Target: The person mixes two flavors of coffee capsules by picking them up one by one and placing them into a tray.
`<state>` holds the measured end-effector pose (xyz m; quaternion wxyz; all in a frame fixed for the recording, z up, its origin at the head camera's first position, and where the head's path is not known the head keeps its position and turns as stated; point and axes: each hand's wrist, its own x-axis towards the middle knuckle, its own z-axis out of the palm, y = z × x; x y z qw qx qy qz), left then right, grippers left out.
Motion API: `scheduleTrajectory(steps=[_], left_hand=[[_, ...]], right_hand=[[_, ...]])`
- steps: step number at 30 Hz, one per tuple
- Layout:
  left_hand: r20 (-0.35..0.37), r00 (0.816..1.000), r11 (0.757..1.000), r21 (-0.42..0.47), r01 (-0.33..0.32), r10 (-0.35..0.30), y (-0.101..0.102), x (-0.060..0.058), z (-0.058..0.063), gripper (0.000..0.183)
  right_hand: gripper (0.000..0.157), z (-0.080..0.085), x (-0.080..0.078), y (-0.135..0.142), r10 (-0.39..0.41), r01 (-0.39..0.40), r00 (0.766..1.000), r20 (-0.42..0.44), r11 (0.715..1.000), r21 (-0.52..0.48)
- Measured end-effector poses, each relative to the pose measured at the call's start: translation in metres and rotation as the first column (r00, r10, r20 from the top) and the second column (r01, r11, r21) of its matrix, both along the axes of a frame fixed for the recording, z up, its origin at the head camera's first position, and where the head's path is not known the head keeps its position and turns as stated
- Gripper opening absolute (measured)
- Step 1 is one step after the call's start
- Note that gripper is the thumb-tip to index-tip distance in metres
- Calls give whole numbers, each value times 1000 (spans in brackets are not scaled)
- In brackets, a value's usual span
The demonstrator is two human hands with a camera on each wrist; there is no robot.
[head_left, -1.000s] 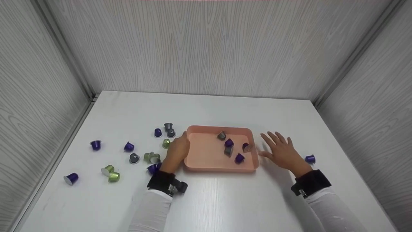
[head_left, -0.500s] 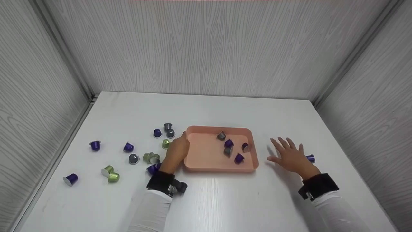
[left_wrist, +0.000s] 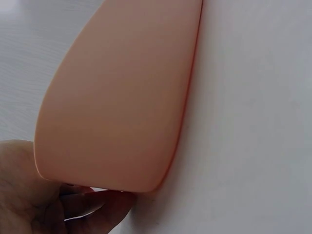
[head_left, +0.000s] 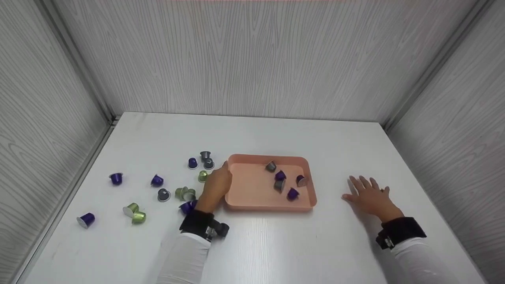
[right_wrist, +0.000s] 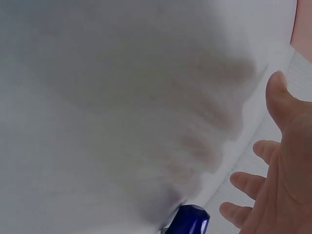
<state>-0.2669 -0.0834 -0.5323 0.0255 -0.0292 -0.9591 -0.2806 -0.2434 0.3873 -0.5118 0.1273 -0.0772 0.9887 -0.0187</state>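
My left hand [head_left: 217, 183] holds the left wall of a shallow peach tray [head_left: 248, 207]. In the left wrist view its fingers [left_wrist: 105, 209] curl at the end of the tray's outer wall [left_wrist: 117, 107]. Inside the tray lie several coffee capsules, among them a purple capsule [head_left: 292, 193] and a grey capsule [head_left: 271, 166]. To the right of the tray, my right hand [head_left: 373, 201] hovers with spread fingers and holds nothing. A blue coffee capsule [right_wrist: 189, 220] sits close to its fingertips in the right wrist view; the hand mostly hides it from the head camera.
More capsules lie scattered on the white table [head_left: 260, 244] left of the tray: green capsules [head_left: 138, 217], a dark grey capsule [head_left: 163, 194] and purple capsules [head_left: 116, 178]. Some touch each other near my left wrist. Grey wood-grain panels [head_left: 252, 59] wall the back and sides.
My right hand has moved right and toward me, away from the tray's right side and over the blue capsule. My left hand and the tray have stayed in place.
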Motion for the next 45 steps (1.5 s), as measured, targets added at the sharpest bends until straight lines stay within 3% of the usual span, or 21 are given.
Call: scheduleTrajectory(steps=[7,11,20,28,33,38,41,45], left_hand=[[14,1000,1000,-13,-13,13,0,-1,1,42],[26,999,999,-36,-19,20,1,-1,1,43],[42,999,999,-47,-17,19,2,-2,3,44],[50,998,1000,-4,-26,26,0,0,2,45],[58,998,1000,-7,-26,26,0,-1,2,45],[28,1000,1000,-18,-11,12,0,0,2,44],[9,1000,1000,-31,-2,3,0,0,2,44],[17,1000,999,-33,-5,5,0,0,1,44]], right_hand=[[87,-6,-1,14,-70,70,997,31,997,-22],[85,-10,-1,23,-63,66,997,37,995,-70],[46,-7,1,30,1,-8,997,-77,996,-91],[39,8,3,24,-83,78,994,-69,994,-71],[30,18,3,23,-131,132,991,11,991,-39],[15,25,3,18,-89,89,995,55,996,-8],[14,26,4,14,-63,64,996,55,998,-6],[15,23,4,9,-32,32,999,0,998,-54]])
